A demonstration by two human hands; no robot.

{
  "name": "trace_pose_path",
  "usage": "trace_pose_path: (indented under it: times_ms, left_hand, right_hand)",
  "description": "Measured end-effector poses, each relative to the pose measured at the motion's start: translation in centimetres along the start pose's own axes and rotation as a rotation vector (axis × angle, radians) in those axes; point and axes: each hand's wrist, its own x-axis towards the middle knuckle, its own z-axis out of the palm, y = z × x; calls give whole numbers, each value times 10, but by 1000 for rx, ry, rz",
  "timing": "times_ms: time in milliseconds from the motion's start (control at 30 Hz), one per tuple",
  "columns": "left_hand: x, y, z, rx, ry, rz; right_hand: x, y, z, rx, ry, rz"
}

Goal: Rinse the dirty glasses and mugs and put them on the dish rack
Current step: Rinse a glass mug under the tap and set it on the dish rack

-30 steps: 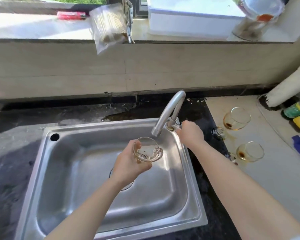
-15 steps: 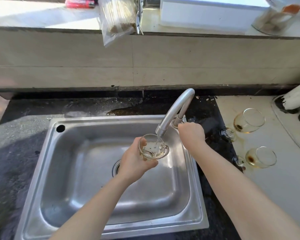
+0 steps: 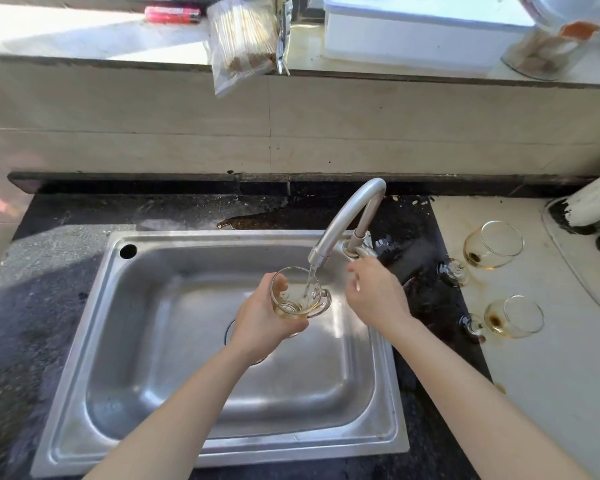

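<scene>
My left hand [image 3: 264,320] grips a clear glass mug [image 3: 297,296] over the steel sink [image 3: 125,341], right under the tap spout [image 3: 343,220]. Water streams from the spout into the mug, which holds yellowish liquid. My right hand [image 3: 378,292] hovers just below the tap handle [image 3: 361,251], fingers loosely curled and holding nothing. Two dirty stemmed glasses lie on their sides on the pale counter to the right, one farther back [image 3: 492,245] and one nearer [image 3: 513,317], both with brown residue.
A dark wet countertop [image 3: 49,271] surrounds the sink. On the window ledge sit a plastic bag [image 3: 243,39], a red lighter [image 3: 172,14], a white box [image 3: 420,32] and a jar [image 3: 548,46]. A white pipe [image 3: 593,199] stands at the far right.
Water started running into the mug, which now holds liquid. My right hand came off the tap handle and dropped slightly toward the mug. The view shifted a little.
</scene>
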Motion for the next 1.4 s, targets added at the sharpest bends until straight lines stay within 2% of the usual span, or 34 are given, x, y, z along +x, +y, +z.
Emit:
trace_pose_path:
  times_ms: [67,133,233,400,533,700,833,933,1067,1200,1333,1400]
  left_hand:
    - [1,-1,-3,18,-20,29]
    - [3,-1,-3,32,-51,75]
    - [5,-2,-3,44,-77,135]
    - [11,-12,-5,-68,-99,151]
    - [14,-16,-5,-126,-139,119]
    - [33,-15,-6,-239,-168,72]
    - [31,-14,-2,-249,-315,-18]
    - [31,-19,-14,-260,-435,-76]
    - [39,-15,-7,-360,-414,-107]
    - [39,-22,-10,-375,-470,-144]
    - [44,-18,-8,-487,-426,-158]
    - [46,-14,-5,-488,-460,-164]
  right_hand:
    - [-16,-6,6,238,-278,-13]
    - [-19,-8,16,267,-382,-74]
    - [-14,-9,14,291,-334,-81]
    - [-18,-6,-7,291,-376,-193]
    - [-19,-7,-6,236,-398,-200]
    - [-8,-18,-6,172,-301,-217]
    - [-18,-7,-6,73,-390,-201]
    - [-23,-11,0,86,-433,-170]
    - [-11,-10,-5,117,-340,-131]
    - [-15,-14,0,89,-441,-122]
    - [2,-15,-9,154,-420,-67]
    - [5,-12,-14,156,-427,-53]
